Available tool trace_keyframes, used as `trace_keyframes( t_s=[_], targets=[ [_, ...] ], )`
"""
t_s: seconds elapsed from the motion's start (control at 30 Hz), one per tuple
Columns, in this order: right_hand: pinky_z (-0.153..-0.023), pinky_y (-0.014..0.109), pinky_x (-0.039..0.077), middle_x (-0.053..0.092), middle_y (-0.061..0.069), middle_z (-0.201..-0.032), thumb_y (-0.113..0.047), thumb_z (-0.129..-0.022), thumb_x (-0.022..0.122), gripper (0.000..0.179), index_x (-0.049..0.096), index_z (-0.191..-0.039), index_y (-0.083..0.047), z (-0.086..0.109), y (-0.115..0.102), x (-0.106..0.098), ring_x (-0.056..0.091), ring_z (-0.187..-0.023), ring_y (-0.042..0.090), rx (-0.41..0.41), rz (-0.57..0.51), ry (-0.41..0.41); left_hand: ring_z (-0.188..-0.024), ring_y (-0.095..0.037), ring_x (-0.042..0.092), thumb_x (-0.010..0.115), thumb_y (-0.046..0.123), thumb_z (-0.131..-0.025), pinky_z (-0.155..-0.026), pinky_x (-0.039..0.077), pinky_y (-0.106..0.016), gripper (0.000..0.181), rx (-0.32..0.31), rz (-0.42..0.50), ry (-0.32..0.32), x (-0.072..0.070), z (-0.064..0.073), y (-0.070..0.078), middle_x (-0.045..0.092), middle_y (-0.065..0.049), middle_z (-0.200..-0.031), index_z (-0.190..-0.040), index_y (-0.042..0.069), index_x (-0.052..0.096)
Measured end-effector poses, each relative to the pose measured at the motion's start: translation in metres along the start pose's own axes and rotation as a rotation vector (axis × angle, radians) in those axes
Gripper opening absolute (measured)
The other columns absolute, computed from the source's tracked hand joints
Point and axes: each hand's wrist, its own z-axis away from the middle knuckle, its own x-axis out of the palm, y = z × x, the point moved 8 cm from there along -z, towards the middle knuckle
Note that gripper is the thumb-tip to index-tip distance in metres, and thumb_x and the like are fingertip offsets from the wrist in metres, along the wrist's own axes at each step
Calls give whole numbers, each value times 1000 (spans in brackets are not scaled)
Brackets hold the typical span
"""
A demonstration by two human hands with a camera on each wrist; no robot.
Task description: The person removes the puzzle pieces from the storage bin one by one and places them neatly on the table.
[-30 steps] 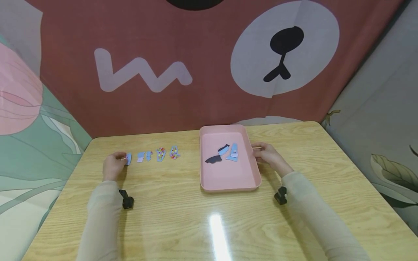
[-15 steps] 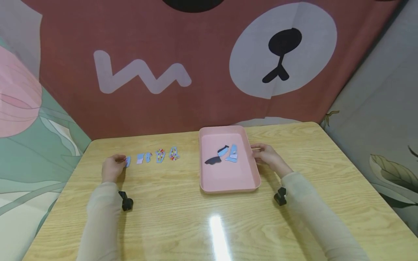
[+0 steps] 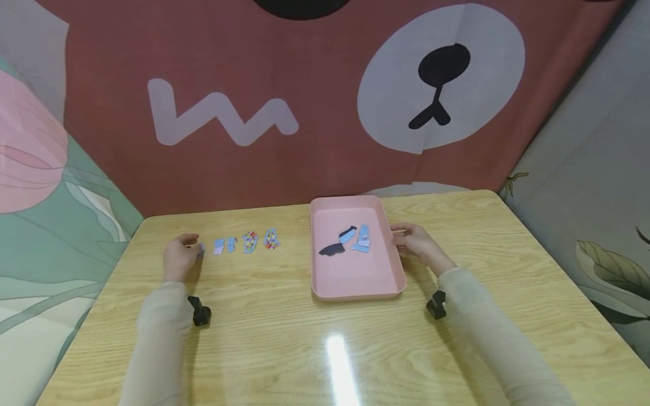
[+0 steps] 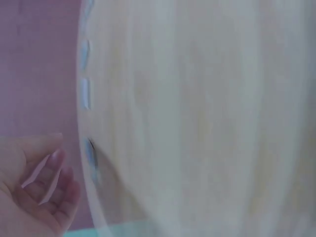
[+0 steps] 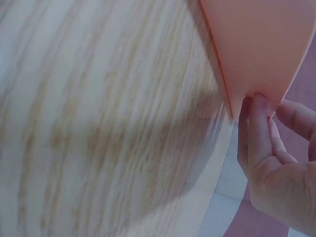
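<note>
Pale wood grain under smooth pink plastic, with matt printed cloth behind.
The table [image 3: 264, 327] looks like varnished or laminated wood, its streaked grain under a sheen that throws back one bright glare; the tray [image 3: 355, 282] looks like smooth, satin-finished moulded plastic. Small, flat pieces [image 3: 332, 249] resemble card or thin plastic, too small to tell which. The backdrop [image 3: 228, 51] seems matt, faintly creased fabric, the sleeves [image 3: 162, 338] soft, thin cloth, the wrist-worn devices [image 3: 201, 314] dark plastic.
</note>
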Motion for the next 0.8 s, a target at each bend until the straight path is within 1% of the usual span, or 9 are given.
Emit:
trace_keyframes(
  t_s=[0.07, 0.17, 0.33, 0.43, 0.53, 0.63, 0.7, 0.8],
  targets=[
    [-77, 14, 53, 45, 28, -138, -7, -96, 51, 51, 35, -142, 7, 1, -1, 0, 59, -84, 1, -4, 1, -7, -116, -44, 53, 52, 7, -94, -96, 48, -51, 38, 8, 25, -14, 3, 1, 9, 55, -32, -127, -129, -8, 53],
    [-78, 15, 54, 46, 28, -138, -7, -95, 51, 51, 35, -141, 7, 2, -2, -1, 60, -86, 2, -3, 10, -5, -118, -42, 52, 52, 8, -95, -98, 48, -50, 39, 15, 69, -45, 11, 1, 23, 54, -31, -129, -131, -7, 51],
    [-80, 16, 55, 46, 29, -138, -6, -95, 51, 50, 37, -141, 8, 3, -3, -1, 61, -89, 3, -7, 23, 4, -121, -42, 50, 51, 9, -97, -101, 46, -49, 41, 41, 134, -122, 28, 3, 47, 51, -30, -133, -135, -6, 47],
    [-79, 16, 55, 47, 30, -137, -5, -95, 50, 49, 38, -140, 9, 2, -4, 0, 61, -87, 3, -15, 27, 13, -121, -41, 50, 51, 11, -97, -100, 47, -48, 42, 56, 140, -167, 40, 5, 62, 51, -28, -134, -136, -4, 46],
    [-77, 15, 55, 48, 30, -135, -5, -94, 51, 48, 39, -139, 9, 2, -5, 0, 61, -84, 2, -20, 29, 26, -120, -40, 52, 53, 12, -96, -97, 49, -46, 42, 79, 139, -195, 53, 8, 77, 53, -26, -133, -135, -3, 48],
    [-74, 14, 55, 49, 30, -134, -4, -94, 51, 48, 40, -138, 10, 2, -5, 0, 61, -81, 1, -21, 32, 39, -119, -39, 53, 54, 12, -96, -95, 50, -46, 41, 112, 155, -236, 67, 12, 93, 54, -25, -132, -135, -2, 49],
    [-73, 14, 55, 50, 30, -133, -4, -93, 51, 48, 40, -138, 10, 2, -5, -1, 60, -80, 1, -22, 36, 45, -118, -39, 54, 55, 11, -96, -95, 51, -45, 41, 146, 158, -259, 77, 15, 104, 55, -26, -130, -134, -2, 50],
    [-71, 14, 54, 51, 29, -131, -4, -94, 51, 47, 41, -138, 10, 2, -5, -1, 60, -78, 0, -19, 40, 49, -118, -39, 56, 56, 10, -95, -95, 52, -44, 41, 184, 163, -311, 92, 22, 120, 56, -25, -130, -134, -2, 50]
  ],
)
